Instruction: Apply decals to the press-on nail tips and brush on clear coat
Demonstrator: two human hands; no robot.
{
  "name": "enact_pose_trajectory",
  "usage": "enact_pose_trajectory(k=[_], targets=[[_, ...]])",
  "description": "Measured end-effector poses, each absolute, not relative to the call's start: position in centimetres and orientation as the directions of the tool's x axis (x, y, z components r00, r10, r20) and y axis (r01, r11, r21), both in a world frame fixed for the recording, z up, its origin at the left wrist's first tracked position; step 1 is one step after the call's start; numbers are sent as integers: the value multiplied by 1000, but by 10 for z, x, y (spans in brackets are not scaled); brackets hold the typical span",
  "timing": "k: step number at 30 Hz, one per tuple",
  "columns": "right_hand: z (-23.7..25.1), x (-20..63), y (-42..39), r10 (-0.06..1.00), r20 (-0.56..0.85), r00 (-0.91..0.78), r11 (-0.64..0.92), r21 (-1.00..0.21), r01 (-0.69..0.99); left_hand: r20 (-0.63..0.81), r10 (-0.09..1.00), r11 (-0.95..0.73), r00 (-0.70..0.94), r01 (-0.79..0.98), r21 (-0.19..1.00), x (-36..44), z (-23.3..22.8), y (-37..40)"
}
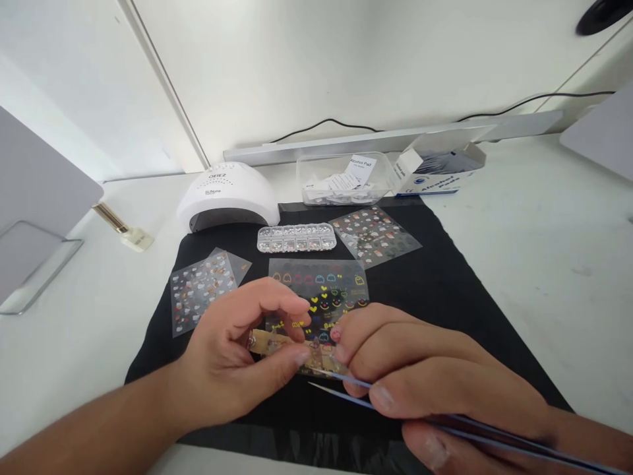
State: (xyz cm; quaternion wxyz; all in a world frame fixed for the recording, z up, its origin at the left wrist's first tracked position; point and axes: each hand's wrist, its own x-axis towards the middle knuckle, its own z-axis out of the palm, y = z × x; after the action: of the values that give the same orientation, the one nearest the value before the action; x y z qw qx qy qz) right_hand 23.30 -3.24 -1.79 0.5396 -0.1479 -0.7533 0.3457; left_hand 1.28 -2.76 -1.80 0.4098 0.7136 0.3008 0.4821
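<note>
1. Pinching a narrow tan nail-tip strip [277,343] between thumb and fingers, the left hand [232,359] is closed on it just above the black mat [445,297], at the near middle of the mat.
2. Gripping thin blue tweezers [376,396], the right hand [425,376] is clamped on them; their 2 points lie close together and aim left toward the strip's right end, where a small pink tip [335,334] shows beside the forefinger. I cannot tell whether the points carry a sticker.
3. My reading of the step: a decal is being placed on, or lined up with, a tip on the strip. The 2 hands are close together, nearly touching.
4. What the next move seems to call for is a steady left pinch and a fine, short travel of the tweezer points, since the target is small and partly hidden by the fingers.
5. Just behind the hands lies a clear sticker sheet [321,290] with coloured hearts; 2 more sheets sit left [198,293] and right [373,234].
6. A clear rhinestone box [297,237] and a white nail lamp [227,194] stand farther back, with a clear tray [341,178] and a box of alcohol pads [435,171] behind.
7. Open room lies on the mat's right half and the white table [544,251] beyond; the near mat edge sits just under the wrists.
</note>
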Motion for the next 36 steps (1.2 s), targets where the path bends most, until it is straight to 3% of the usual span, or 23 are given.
enact_pose_trajectory(k=[8,12,29,36], targets=[[-13,239,-27,578,724,-376,736,-662,-142,503,801,-553,325,80,829,13,-16,-27],[-10,245,-19,509,722,-470,762,-631,-144,488,809,-535,328,68,842,12,-17,-27],[-9,250,-16,469,764,-443,830,-552,-74,459,843,-490,281,45,871,13,-13,-28],[-21,248,-22,535,778,-329,805,-588,-78,463,848,-486,257,31,873,13,-15,-29]])
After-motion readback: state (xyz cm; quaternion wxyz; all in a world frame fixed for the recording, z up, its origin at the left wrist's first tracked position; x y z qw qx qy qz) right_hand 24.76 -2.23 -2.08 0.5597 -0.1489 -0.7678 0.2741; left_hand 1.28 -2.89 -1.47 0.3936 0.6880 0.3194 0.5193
